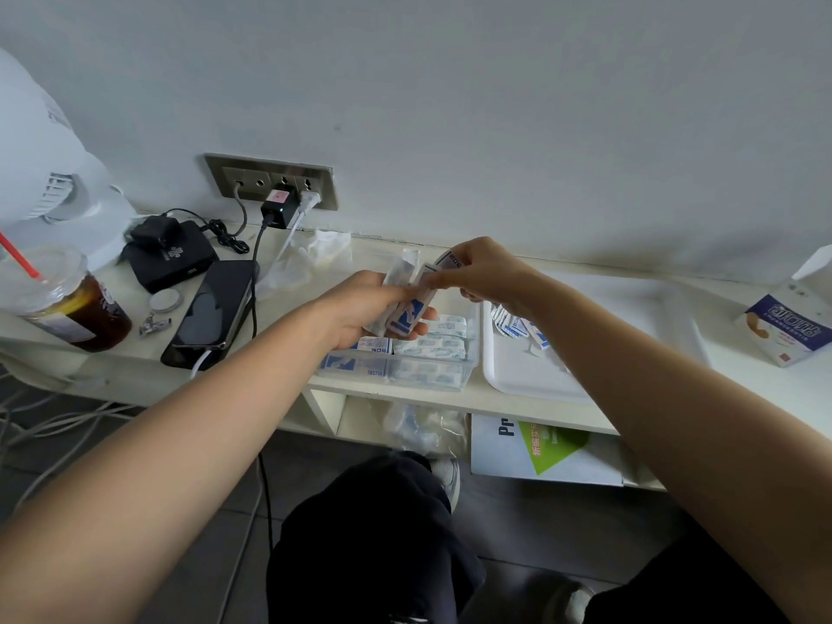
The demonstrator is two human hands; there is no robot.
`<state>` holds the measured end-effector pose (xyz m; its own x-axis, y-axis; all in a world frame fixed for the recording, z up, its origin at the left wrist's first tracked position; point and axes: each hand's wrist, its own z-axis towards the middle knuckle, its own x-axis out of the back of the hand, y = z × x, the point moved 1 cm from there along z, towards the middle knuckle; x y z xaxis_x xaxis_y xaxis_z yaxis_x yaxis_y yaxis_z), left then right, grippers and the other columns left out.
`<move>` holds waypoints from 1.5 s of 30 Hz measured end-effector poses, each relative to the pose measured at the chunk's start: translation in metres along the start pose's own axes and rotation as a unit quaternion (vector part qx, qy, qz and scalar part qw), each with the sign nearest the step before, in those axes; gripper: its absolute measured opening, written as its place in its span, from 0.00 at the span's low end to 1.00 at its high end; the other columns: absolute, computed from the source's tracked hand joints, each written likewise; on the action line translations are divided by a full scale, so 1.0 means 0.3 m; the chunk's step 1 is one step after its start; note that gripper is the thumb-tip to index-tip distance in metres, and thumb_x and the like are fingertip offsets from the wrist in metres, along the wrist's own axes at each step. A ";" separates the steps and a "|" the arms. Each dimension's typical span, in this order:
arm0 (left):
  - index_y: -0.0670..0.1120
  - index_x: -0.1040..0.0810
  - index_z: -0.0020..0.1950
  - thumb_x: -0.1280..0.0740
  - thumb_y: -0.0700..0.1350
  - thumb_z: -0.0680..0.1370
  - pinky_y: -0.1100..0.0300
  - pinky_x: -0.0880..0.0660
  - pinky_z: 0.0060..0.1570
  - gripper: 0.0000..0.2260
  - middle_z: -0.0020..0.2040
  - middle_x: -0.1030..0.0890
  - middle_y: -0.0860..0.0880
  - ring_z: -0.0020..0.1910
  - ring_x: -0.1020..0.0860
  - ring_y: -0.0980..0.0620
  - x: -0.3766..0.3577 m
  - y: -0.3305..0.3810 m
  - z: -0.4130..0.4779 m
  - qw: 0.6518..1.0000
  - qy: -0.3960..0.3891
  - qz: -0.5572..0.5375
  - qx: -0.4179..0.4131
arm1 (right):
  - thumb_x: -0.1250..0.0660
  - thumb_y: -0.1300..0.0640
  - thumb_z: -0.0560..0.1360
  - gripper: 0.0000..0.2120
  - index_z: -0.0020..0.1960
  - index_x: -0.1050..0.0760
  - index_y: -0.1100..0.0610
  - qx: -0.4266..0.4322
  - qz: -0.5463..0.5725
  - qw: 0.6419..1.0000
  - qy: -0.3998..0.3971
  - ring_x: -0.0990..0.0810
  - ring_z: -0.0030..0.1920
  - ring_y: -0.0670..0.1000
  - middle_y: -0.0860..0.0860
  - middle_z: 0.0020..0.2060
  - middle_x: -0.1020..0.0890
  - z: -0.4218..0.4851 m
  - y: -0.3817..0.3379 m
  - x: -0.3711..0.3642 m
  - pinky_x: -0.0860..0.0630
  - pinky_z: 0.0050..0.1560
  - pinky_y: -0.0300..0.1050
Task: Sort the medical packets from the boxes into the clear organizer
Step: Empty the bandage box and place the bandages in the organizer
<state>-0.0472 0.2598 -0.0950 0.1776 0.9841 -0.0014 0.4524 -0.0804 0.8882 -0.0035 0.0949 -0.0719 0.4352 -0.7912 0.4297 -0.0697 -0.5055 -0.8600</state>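
Above the clear organizer (470, 353) my left hand (360, 308) holds a small stack of blue-and-white medical packets (407, 319) in its curled fingers. My right hand (477, 270) pinches the top end of one packet (445, 261) of that stack. The organizer holds blue-and-white packets at its left and pale blue-printed packets at its right. More blue-and-white packets (520, 326) lie on the white tray (630, 308) just right of the organizer. An open blue-and-white box (788, 328) stands at the far right.
On the left of the white shelf lie a black phone (211, 308) on a cable, a black device (171, 256), a nail clipper (153, 324) and a lidded drink cup (63, 299). A wall socket (270, 182) carries plugs. Crumpled plastic (310, 254) lies behind.
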 end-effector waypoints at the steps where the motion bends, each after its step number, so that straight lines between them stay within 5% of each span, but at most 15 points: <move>1: 0.36 0.25 0.56 0.41 0.41 0.82 0.56 0.19 0.36 0.10 0.44 0.16 0.38 0.37 0.17 0.45 0.003 -0.001 0.005 1.000 0.011 0.008 0.007 | 0.27 0.60 0.72 0.10 0.46 0.22 0.67 0.002 0.006 1.000 0.018 0.37 0.24 0.45 0.47 0.22 0.29 -0.003 0.004 0.014 0.40 0.22 0.34; 5: 0.35 0.27 0.52 0.47 0.41 0.82 0.51 0.22 0.41 0.12 0.42 0.19 0.39 0.35 0.20 0.44 0.019 -0.012 0.016 0.990 0.024 0.137 0.024 | 0.32 0.64 0.74 0.06 0.49 0.24 0.66 -0.008 0.016 0.998 0.064 0.38 0.23 0.45 0.44 0.18 0.26 -0.022 0.023 0.073 0.43 0.19 0.34; 9: 0.41 0.19 0.50 0.35 0.48 0.79 0.60 0.29 0.36 0.11 0.37 0.20 0.49 0.34 0.23 0.53 -0.013 0.011 0.007 0.913 -0.019 0.408 -0.022 | 0.31 0.63 0.74 0.04 0.44 0.25 0.64 0.022 0.033 0.997 0.073 0.37 0.20 0.44 0.44 0.18 0.27 -0.040 0.039 0.103 0.43 0.19 0.35; 12: 0.47 0.17 0.51 0.28 0.46 0.75 0.58 0.24 0.43 0.07 0.47 0.17 0.51 0.45 0.20 0.52 -0.044 0.011 0.024 0.892 -0.010 0.450 -0.035 | 0.32 0.64 0.73 0.07 0.38 0.27 0.59 0.040 0.036 0.992 0.114 0.36 0.19 0.42 0.48 0.22 0.27 -0.033 0.047 0.116 0.41 0.19 0.34; 16: 0.50 0.15 0.44 0.26 0.43 0.71 0.65 0.25 0.38 0.04 0.43 0.16 0.55 0.44 0.20 0.57 -0.086 -0.011 0.043 0.884 -0.026 0.465 -0.044 | 0.29 0.63 0.71 0.06 0.40 0.25 0.63 0.045 0.008 0.993 0.107 0.34 0.21 0.45 0.51 0.25 0.29 -0.030 0.071 0.126 0.40 0.22 0.36; 21: 0.46 0.16 0.45 0.33 0.42 0.75 0.53 0.21 0.45 0.06 0.44 0.15 0.46 0.40 0.21 0.52 -0.036 -0.014 0.052 0.919 -0.039 0.391 -0.042 | 0.29 0.65 0.70 0.07 0.37 0.26 0.62 0.072 -0.010 0.994 0.086 0.34 0.22 0.44 0.51 0.25 0.31 -0.027 0.070 0.124 0.38 0.25 0.36; 25: 0.43 0.21 0.56 0.36 0.38 0.79 0.58 0.20 0.45 0.08 0.47 0.17 0.45 0.42 0.19 0.51 0.032 0.037 0.005 0.979 0.027 0.186 -0.077 | 0.27 0.63 0.70 0.09 0.43 0.24 0.67 0.084 -0.022 0.995 0.056 0.33 0.22 0.44 0.51 0.25 0.29 -0.016 0.037 0.087 0.38 0.22 0.35; 29: 0.41 0.19 0.47 0.29 0.38 0.74 0.61 0.22 0.36 0.03 0.39 0.17 0.44 0.33 0.19 0.52 0.041 0.028 -0.023 0.983 0.073 0.138 -0.092 | 0.26 0.59 0.71 0.07 0.41 0.23 0.60 0.098 -0.017 0.995 0.019 0.33 0.22 0.45 0.51 0.25 0.27 0.001 -0.012 -0.004 0.39 0.21 0.36; 35: 0.37 0.21 0.45 0.30 0.34 0.74 0.61 0.19 0.36 0.02 0.36 0.17 0.41 0.32 0.18 0.49 0.079 -0.008 -0.036 0.987 0.142 -0.055 -0.049 | 0.45 0.62 0.78 0.12 0.38 0.31 0.62 0.059 0.087 0.994 0.022 0.28 0.29 0.49 0.56 0.31 0.26 0.027 -0.047 -0.105 0.34 0.31 0.41; 39: 0.36 0.21 0.42 0.32 0.31 0.74 0.61 0.20 0.34 0.02 0.34 0.18 0.41 0.31 0.17 0.47 0.105 -0.010 -0.048 0.978 0.159 -0.125 -0.044 | 0.36 0.61 0.77 0.08 0.42 0.23 0.65 0.079 0.036 0.994 0.067 0.21 0.34 0.55 0.61 0.36 0.19 0.057 -0.039 -0.141 0.22 0.36 0.53; 42: 0.35 0.22 0.41 0.32 0.30 0.74 0.61 0.20 0.32 0.02 0.34 0.18 0.40 0.29 0.18 0.47 0.125 -0.019 -0.066 0.974 0.176 -0.140 -0.039 | 0.27 0.64 0.71 0.05 0.46 0.20 0.58 0.091 0.102 0.986 0.094 0.17 0.38 0.54 0.59 0.39 0.15 0.065 -0.042 -0.136 0.18 0.41 0.52; 45: 0.35 0.22 0.42 0.32 0.30 0.74 0.60 0.19 0.33 0.02 0.34 0.18 0.40 0.30 0.18 0.47 0.136 -0.024 -0.077 0.976 0.163 -0.141 -0.033 | 0.23 0.59 0.68 0.06 0.41 0.20 0.55 0.086 0.084 0.990 0.074 0.17 0.37 0.52 0.56 0.38 0.15 0.064 -0.058 -0.153 0.18 0.41 0.50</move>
<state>-0.0633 0.3043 -0.0908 -0.2386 0.9644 -0.1136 0.3839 0.2011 0.9012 -0.0050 0.1465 -0.0820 0.2926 -0.9073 0.3020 0.0292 -0.3072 -0.9512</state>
